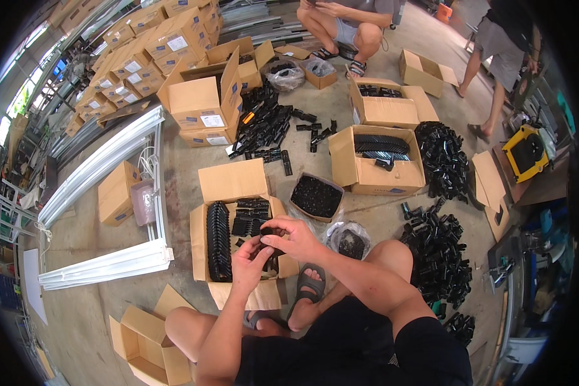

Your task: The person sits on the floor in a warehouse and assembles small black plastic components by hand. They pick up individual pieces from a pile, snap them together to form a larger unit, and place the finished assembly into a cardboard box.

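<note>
My left hand (248, 262) and my right hand (297, 239) meet in front of me, fingers closed together on a small black plastic part (266, 233). The fingers cover much of it, so its exact kind is unclear. Just below the hands stands an open cardboard box (233, 181). Along its left side runs a tight stack of black ribbed parts (218, 248), with more black parts (249, 222) laid in its far right. Beyond my right hand sits a small tub of tiny black pieces (316, 195), and nearer is a clear plastic bag (349, 239) with small dark contents.
Heaps of black parts (434, 254) lie at right, another (264, 122) ahead. A second packed box (383, 182) stands ahead right. An empty carton (145, 341) is near left, beside white metal rails (103, 267). One person (354, 26) sits ahead; another (498, 61) stands far right.
</note>
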The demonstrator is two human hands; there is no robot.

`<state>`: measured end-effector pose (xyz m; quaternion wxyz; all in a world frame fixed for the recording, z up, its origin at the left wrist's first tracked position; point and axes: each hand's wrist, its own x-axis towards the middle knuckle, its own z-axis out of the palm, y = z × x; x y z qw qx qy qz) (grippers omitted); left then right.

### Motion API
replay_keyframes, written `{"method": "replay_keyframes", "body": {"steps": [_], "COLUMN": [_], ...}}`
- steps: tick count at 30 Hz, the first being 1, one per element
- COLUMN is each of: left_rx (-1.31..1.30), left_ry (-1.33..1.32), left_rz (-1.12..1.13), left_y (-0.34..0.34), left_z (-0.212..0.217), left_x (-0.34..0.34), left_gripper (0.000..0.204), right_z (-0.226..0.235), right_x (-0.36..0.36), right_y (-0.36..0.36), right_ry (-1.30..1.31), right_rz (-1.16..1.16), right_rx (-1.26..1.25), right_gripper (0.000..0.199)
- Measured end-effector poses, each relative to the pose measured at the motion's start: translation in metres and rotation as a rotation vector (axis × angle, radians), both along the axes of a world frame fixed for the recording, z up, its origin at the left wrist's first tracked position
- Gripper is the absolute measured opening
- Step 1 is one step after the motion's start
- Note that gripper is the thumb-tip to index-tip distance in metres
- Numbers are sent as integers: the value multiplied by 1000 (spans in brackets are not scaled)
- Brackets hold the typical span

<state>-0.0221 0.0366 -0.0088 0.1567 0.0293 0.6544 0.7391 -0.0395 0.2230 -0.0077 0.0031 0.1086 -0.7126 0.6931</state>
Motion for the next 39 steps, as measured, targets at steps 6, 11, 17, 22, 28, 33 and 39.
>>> {"method": "replay_keyframes", "body": {"steps": [6,11,17,22,28,33,39], "left_rx": [-9,4,-1,-18,-10,17,-2], "left_ry": [21,27,1,11,56,56,30], "left_rz": [27,33,48,86,117,110,39], "left_y": [1,2,4,2,3,1,-2], "left_z": [-8,-1,-1,-3,1,1,2], "left_x": [-1,0,0,3,6,6,5], "left_gripper": [39,37,34,31,31,31,35], "right_z": [-5,2,-7,-10,-14,-11,-5], "right_x": [-1,1,2,2,1,0,-4], "right_y": [-3,-2,-7,-7,-9,-6,0], "right_ry": [-33,-174,-165,-234,-164,-209,-292], "right_rz": [-25,19,-8,27,30,65,138], "right_rx": [-56,-100,-245,-279,-235,-251,-300], "right_gripper": [35,32,28,27,30,32,32]}}
